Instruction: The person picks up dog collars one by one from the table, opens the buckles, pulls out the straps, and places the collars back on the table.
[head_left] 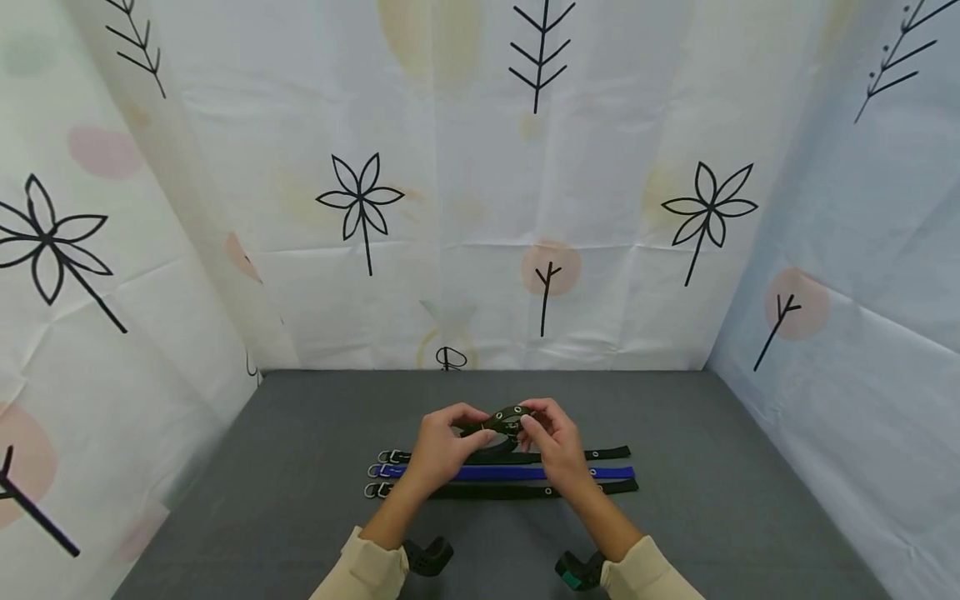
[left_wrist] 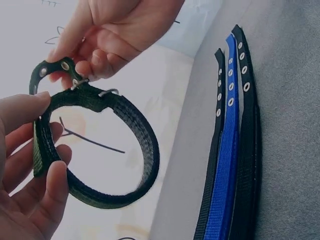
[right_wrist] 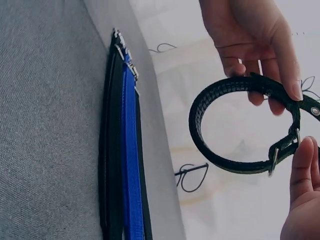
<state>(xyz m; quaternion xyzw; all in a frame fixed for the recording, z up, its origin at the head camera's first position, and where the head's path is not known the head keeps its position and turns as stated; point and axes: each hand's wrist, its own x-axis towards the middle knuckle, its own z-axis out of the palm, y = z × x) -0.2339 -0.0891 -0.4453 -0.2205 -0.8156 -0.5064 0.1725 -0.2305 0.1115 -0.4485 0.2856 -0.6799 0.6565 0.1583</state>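
A dark green dog collar (left_wrist: 112,197) with metal eyelets is bent into a ring, raised over the table. Its strap end passes through the metal buckle (left_wrist: 80,84) and loops back. My left hand (head_left: 442,446) pinches the band between thumb and fingers on one side. On the other side, my right hand (head_left: 553,442) pinches the collar near the buckle, where its thumb shows in the right wrist view. In the head view the fingers partly cover the collar (head_left: 508,413).
Below the hands, three collars lie flat side by side on the grey table (head_left: 300,483): a dark one (head_left: 607,454), a blue one (head_left: 495,473) and another dark one (head_left: 495,492). Their buckles point left. White patterned cloth (head_left: 465,167) stands behind and at both sides.
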